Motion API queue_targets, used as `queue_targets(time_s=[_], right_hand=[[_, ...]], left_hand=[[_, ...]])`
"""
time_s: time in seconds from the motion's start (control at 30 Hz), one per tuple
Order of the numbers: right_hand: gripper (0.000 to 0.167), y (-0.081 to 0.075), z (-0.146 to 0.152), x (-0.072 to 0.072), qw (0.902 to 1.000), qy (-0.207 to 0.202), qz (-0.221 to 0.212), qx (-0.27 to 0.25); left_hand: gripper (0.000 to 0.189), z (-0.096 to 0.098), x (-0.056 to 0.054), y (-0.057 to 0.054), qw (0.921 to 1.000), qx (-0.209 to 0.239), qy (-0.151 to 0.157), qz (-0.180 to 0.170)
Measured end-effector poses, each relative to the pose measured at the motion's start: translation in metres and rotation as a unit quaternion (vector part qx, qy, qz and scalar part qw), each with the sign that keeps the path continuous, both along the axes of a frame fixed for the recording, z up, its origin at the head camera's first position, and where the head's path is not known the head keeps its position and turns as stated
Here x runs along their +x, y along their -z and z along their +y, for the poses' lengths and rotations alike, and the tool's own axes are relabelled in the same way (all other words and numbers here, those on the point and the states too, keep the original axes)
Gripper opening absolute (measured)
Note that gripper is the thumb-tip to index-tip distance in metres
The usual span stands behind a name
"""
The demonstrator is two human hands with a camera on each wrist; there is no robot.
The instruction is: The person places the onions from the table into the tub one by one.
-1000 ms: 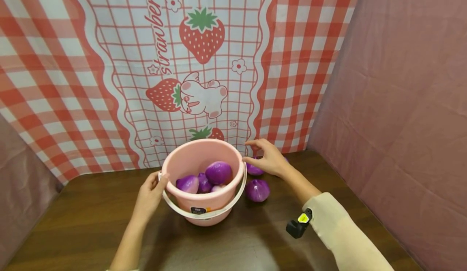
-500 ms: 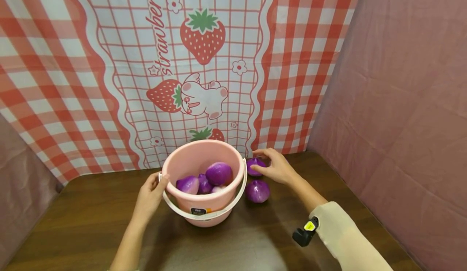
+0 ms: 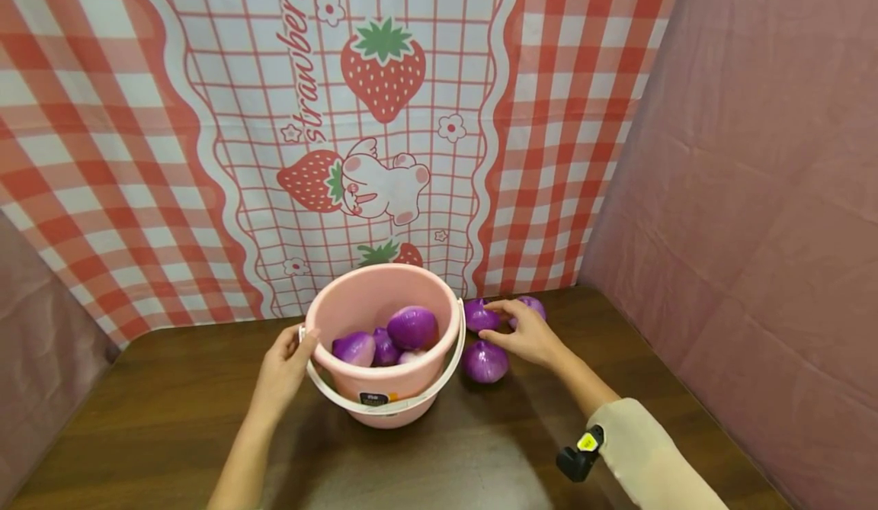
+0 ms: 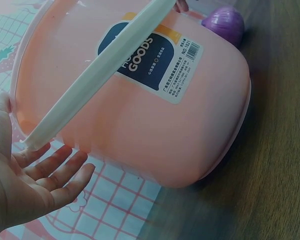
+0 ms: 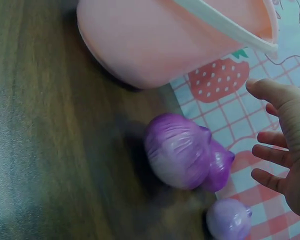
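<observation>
A pink bucket [image 3: 384, 380] with a white handle [image 3: 384, 409] hanging over its front stands on the table, and several purple onions [image 3: 412, 327] lie inside. My left hand [image 3: 280, 365] holds the bucket's left rim, thumb on the edge; in the left wrist view its other fingers [image 4: 65, 170] lie against the outside wall. Right of the bucket sit three more onions: a front one [image 3: 485, 362], one behind it [image 3: 480, 315] and one farther right [image 3: 528, 312]. My right hand [image 3: 528, 335] hovers over these with fingers spread and nothing held, as the right wrist view [image 5: 290, 145] shows.
The brown wooden table [image 3: 171, 418] runs under everything. A strawberry-print checked cloth [image 3: 381, 68] hangs right behind the bucket and the onions. Pinkish cloth [image 3: 754, 228] walls in the right side. A black wrist camera [image 3: 578, 457] sits at my right cuff.
My right hand has moved from beside the bucket's rim to the right and down over the loose onions, uncovering the far right one. My left hand and the bucket have stayed in place.
</observation>
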State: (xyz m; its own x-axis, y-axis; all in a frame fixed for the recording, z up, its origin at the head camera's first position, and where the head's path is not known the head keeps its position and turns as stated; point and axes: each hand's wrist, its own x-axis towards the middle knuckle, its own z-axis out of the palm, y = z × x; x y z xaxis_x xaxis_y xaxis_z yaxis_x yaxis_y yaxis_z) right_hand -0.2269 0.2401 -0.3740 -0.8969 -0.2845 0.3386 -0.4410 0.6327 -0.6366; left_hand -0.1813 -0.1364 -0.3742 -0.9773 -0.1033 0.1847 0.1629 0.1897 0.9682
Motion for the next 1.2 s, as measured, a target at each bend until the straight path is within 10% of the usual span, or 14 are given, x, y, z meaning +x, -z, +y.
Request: queue_targets(time_s=[1.2], right_hand=[[0.052, 0.048, 0.006, 0.007, 0.9994, 0.023, -0.026, 0.000]], left_hand=[[0.034, 0.000, -0.001, 0.000, 0.9998, 0.002, 0.005, 0.017]])
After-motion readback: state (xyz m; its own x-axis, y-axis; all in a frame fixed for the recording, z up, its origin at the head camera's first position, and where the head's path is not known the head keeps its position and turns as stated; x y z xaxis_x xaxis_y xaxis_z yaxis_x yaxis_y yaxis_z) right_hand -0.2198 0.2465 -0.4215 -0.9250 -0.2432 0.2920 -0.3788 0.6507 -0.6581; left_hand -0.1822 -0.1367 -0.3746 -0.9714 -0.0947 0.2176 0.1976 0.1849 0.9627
